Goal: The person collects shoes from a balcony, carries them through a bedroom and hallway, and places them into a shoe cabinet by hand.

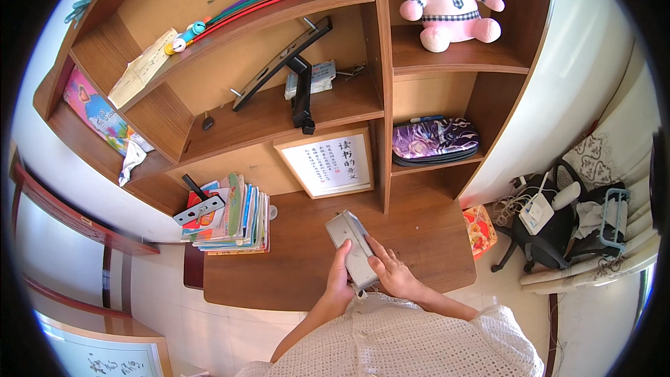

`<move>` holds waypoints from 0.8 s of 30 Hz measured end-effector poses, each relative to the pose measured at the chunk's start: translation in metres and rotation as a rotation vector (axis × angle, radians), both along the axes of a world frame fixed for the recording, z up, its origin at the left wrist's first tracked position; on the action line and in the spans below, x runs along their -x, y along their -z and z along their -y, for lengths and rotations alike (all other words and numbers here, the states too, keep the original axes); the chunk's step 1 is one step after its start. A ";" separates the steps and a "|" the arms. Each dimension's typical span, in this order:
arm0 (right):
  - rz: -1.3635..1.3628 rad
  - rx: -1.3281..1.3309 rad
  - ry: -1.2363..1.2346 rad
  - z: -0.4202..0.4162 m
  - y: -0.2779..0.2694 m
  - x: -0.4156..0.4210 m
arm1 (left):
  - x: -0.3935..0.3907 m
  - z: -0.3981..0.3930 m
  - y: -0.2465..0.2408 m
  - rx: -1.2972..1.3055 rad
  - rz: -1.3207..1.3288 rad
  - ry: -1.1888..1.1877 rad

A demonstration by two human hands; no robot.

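A grey oblong case [352, 238] is held above the front part of the brown wooden desk [293, 256], close to my body. My left hand [340, 277] grips its lower left side, with the thumb lying along the upper face. Along the right edge, my right hand [395, 272] presses its fingers against the case. A small dark and pale piece [361, 291] shows at the near end; what it is cannot be made out.
A stack of books [235, 220] with a metal bracket [199, 210] on top stands left. Behind are a framed calligraphy sheet [332, 162], a black mounting bracket [293, 63], a purple pencil case [437, 139] and a pink teddy bear [450, 5]. A loaded black office chair [549, 241] stands right.
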State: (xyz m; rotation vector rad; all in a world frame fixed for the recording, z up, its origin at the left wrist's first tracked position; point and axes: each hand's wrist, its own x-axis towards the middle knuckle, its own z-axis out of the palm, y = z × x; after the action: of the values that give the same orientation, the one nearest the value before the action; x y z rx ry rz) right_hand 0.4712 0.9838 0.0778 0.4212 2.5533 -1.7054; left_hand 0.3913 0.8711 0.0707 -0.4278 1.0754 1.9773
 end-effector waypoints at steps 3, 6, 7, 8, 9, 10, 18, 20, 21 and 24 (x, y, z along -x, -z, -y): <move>-0.014 0.091 -0.012 0.000 -0.007 0.001 | 0.001 -0.001 0.001 -0.067 -0.004 0.021; -0.083 0.170 -0.010 0.000 -0.011 -0.003 | -0.002 0.000 -0.003 -0.089 -0.049 0.033; -0.129 0.191 -0.004 0.003 -0.008 -0.004 | -0.001 0.001 -0.002 -0.110 -0.064 0.046; -0.175 0.212 0.002 0.006 -0.001 -0.005 | 0.000 0.004 0.000 -0.131 -0.080 0.060; -0.220 0.232 0.009 0.009 0.000 -0.006 | 0.001 0.006 0.003 -0.154 -0.095 0.074; -0.225 0.187 -0.013 0.010 -0.001 -0.009 | 0.000 0.008 0.007 -0.177 -0.093 0.067; -0.045 1.083 0.247 -0.010 0.024 -0.001 | 0.003 0.012 0.038 -0.155 -0.121 0.088; 0.124 1.264 0.124 -0.023 0.031 -0.005 | 0.002 0.012 0.037 -0.135 -0.125 0.096; 0.211 1.354 0.056 -0.029 0.036 -0.007 | 0.004 0.012 0.038 -0.105 -0.097 0.164; 0.204 1.416 0.256 -0.044 0.061 -0.021 | 0.010 0.014 0.042 0.009 -0.047 0.288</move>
State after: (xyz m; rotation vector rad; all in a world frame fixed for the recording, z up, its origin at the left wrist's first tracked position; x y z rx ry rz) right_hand 0.4919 1.0277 0.0172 0.6897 0.7079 -2.7356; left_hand 0.3809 0.8568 0.0290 -0.2173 1.1090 1.7349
